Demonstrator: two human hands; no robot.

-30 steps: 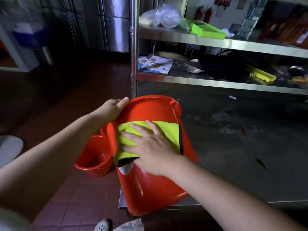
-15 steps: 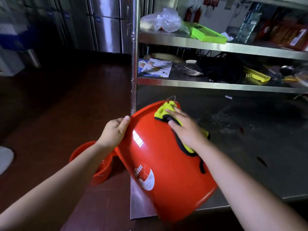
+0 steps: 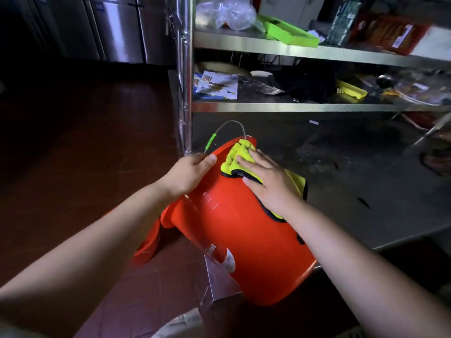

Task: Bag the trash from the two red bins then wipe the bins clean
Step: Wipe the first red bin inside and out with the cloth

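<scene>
While left hand (image 3: 188, 175) grips the bin (image 3: 244, 230), flat right hand (image 3: 271, 182) presses cloth (image 3: 235, 157).

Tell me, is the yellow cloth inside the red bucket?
No, the right hand presses the yellow cloth flat against the outside wall of the tipped red bucket, near its rim.

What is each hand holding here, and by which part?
The left hand grips the tilted red bin by its rim. The right hand holds nothing; it presses a yellow cloth flat against the bin's outer wall.
</scene>
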